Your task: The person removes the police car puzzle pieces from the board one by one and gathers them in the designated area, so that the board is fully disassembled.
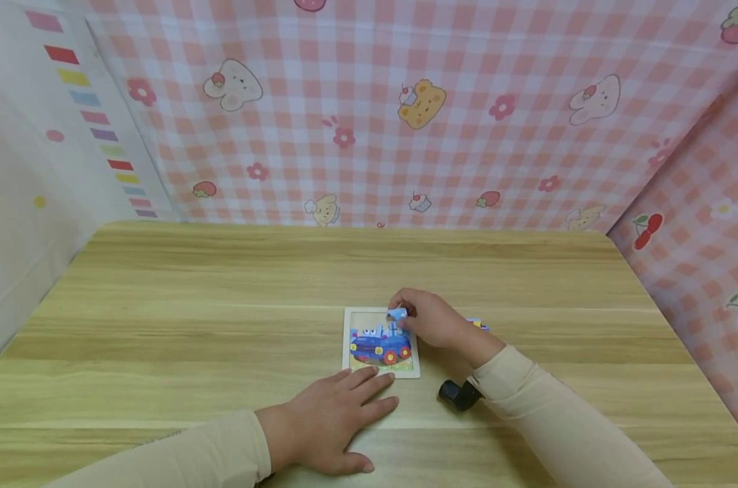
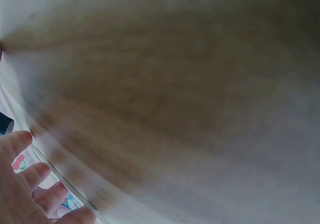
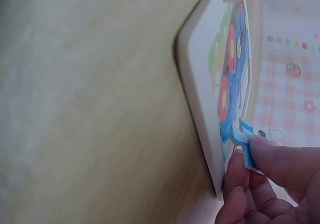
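A square jigsaw puzzle in a pale wooden frame [image 1: 347, 339] lies on the table, its fitted pieces forming a blue vehicle with red and yellow wheels [image 1: 369, 347]. Between thumb and fingers my right hand [image 1: 432, 318] pinches a blue and white puzzle piece [image 1: 396, 314] over the upper right part of the frame. In the right wrist view that piece [image 3: 247, 154] is tilted close to the frame's edge. My left hand [image 1: 332, 420] lies with spread fingers, the fingertips at the frame's lower edge.
Another colourful piece [image 1: 478, 324] lies on the table right of the frame, partly behind my right wrist. A black cylindrical device [image 1: 457, 394] sits at the right sleeve. The wooden table [image 1: 222, 291] meets a pink checked cloth [image 1: 344, 169] at the back.
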A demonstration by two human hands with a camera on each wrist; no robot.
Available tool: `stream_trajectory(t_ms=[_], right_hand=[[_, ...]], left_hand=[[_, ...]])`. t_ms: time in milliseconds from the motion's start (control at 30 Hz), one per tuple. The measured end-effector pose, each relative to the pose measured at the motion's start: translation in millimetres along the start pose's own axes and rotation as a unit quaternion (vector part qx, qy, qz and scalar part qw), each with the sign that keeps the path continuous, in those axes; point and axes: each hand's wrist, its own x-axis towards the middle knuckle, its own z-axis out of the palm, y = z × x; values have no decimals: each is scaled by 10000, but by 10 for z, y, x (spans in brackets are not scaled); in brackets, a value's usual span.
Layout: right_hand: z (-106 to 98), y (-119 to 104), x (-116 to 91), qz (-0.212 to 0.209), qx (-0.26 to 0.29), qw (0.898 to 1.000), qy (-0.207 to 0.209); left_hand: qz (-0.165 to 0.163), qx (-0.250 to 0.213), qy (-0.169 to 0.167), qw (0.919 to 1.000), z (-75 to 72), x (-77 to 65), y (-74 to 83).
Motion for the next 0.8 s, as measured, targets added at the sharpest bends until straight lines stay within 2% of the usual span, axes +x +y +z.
stream_trajectory(t_ms=[400,800], right_hand=[[-116,68,-36,92,490,9985,222],[-365,217,-142,-62,431,9978,492]], left_hand=[[13,-79,-30,10000,-9,0,-1],[-35,-85,-104,9999,-31,-5,9]])
